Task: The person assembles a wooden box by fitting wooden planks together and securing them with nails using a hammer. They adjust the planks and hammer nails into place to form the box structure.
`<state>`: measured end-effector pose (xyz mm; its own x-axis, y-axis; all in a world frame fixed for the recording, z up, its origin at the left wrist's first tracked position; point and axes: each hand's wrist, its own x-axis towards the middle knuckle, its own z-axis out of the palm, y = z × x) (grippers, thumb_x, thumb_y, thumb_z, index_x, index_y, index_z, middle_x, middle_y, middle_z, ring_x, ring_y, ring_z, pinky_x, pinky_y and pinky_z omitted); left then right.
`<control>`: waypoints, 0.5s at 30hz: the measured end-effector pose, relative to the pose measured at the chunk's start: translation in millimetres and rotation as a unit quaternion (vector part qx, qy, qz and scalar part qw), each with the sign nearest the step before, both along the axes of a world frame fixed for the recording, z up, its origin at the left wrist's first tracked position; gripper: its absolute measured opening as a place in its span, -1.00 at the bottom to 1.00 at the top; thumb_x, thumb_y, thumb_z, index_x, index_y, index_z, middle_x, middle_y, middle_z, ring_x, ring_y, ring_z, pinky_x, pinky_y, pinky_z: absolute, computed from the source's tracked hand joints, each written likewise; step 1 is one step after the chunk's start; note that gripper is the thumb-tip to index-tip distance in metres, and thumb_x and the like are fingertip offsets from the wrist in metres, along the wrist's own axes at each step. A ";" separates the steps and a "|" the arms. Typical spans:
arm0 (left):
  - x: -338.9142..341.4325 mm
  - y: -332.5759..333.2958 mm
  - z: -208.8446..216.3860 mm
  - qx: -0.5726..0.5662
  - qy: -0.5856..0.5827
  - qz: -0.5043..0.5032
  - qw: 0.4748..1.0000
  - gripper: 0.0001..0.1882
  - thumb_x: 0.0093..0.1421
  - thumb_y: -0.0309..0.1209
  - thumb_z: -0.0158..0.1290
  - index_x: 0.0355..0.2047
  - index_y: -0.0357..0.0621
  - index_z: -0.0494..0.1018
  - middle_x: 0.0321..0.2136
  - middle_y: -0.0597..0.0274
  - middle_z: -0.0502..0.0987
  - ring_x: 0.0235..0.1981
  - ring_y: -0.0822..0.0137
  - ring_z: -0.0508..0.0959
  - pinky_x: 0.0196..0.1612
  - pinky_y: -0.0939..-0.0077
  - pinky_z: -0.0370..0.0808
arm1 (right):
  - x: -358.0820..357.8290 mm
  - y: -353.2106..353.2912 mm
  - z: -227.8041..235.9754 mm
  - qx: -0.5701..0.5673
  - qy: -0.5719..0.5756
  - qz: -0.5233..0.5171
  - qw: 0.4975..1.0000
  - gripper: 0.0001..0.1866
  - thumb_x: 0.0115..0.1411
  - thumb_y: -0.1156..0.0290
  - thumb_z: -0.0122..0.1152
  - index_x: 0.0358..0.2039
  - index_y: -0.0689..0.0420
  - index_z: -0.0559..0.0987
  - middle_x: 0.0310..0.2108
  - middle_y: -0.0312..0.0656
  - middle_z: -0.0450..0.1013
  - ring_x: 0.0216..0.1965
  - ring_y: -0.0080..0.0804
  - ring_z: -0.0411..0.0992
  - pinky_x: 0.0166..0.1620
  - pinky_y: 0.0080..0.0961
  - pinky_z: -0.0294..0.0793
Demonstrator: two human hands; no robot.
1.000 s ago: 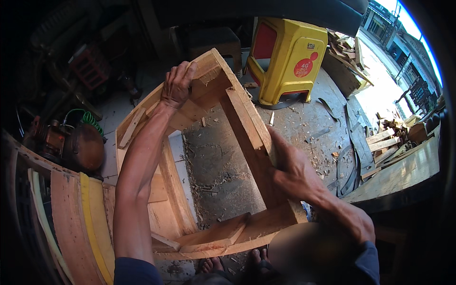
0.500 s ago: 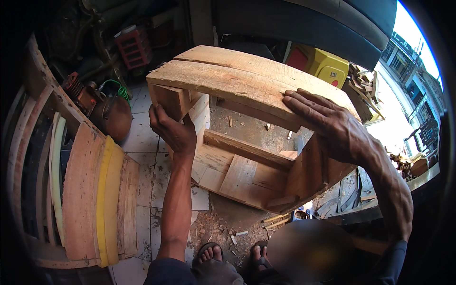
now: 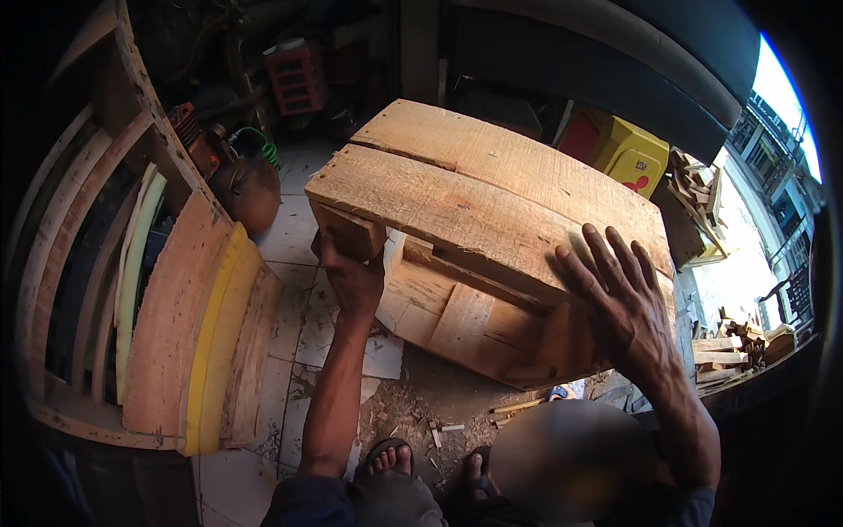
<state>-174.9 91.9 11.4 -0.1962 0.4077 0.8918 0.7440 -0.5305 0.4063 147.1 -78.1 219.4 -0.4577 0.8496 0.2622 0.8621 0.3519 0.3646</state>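
Nearest me, at six o'clock, are my sandalled feet (image 3: 391, 458), with wood shavings (image 3: 395, 408) scattered on the floor just beyond; two thin sticks (image 3: 518, 406) lie at five o'clock. My left hand (image 3: 354, 279) is a little off centre at nine o'clock, its fingers curled closed on the short wooden block (image 3: 347, 230) beneath the left end of the wooden frame (image 3: 492, 198); my right hand (image 3: 619, 303) is out between three and four o'clock, wide and flat, its fingers spread over the near edge of the frame's top, clasping nothing. The frame itself fills the centre and runs toward two o'clock; two broad, rough boards make its upper face, with a dark gap between them at the left end; its hollow side faces me, showing more boards inside; whether it rests on the floor I cannot tell.

At eight to nine o'clock stands a curved, slatted wooden piece (image 3: 162, 316) with a yellow band (image 3: 211, 338) along it, well apart from my left hand; past that, at ten, are a brown tank (image 3: 252, 195) and a green coiled hose (image 3: 268, 151). Beyond the frame, at two o'clock, is a yellow stool (image 3: 628, 158), with a pile of wood scraps (image 3: 694, 198) just beside it; at eleven, in shadow, sits a red crate (image 3: 297, 81).
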 end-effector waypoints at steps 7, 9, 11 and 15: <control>-12.1 -0.6 -3.0 -0.078 -0.036 -0.015 0.996 -0.07 0.01 -0.50 0.42 0.22 -0.42 0.01 -0.09 -0.18 0.26 -0.07 -0.08 0.44 -0.08 0.07 0.48 | 60.8 -71.1 -86.0 0.224 0.359 -0.087 0.902 0.24 -0.12 0.32 0.62 0.48 0.04 -0.01 0.48 0.08 -0.03 0.49 0.11 -0.05 0.44 0.18 -0.04; -2.0 2.3 0.7 -0.075 -0.036 -0.023 0.996 -0.05 0.02 -0.50 0.40 0.25 -0.46 -0.01 -0.10 -0.20 0.26 -0.08 -0.08 0.43 -0.09 0.08 0.47 | 66.5 -92.4 -139.7 0.246 0.567 -0.137 0.774 0.26 -0.06 0.33 0.62 0.49 0.06 -0.09 0.50 0.04 -0.11 0.49 0.05 -0.08 0.44 0.10 -0.03; 0.2 0.0 -5.6 -0.085 -0.034 -0.036 0.995 0.03 0.01 -0.53 0.40 0.30 -0.46 -0.10 -0.08 -0.23 0.26 -0.07 -0.11 0.40 -0.09 0.05 0.47 | 70.6 -86.6 -214.8 0.173 0.696 -0.143 0.682 0.14 -0.01 0.37 0.57 0.46 0.12 0.00 0.44 0.02 0.00 0.43 -0.06 0.05 0.39 -0.08 0.12; -17.7 0.9 -5.5 -0.064 0.023 0.007 0.998 0.16 0.00 -0.56 0.39 0.33 -0.45 -0.29 -0.02 -0.31 0.22 -0.02 -0.17 0.36 -0.05 -0.03 0.44 | 60.0 -44.6 -228.6 0.026 0.707 -0.287 0.646 -0.25 0.00 0.42 0.49 0.21 0.22 0.38 0.09 -0.03 0.41 0.09 -0.23 0.40 0.13 -0.31 0.41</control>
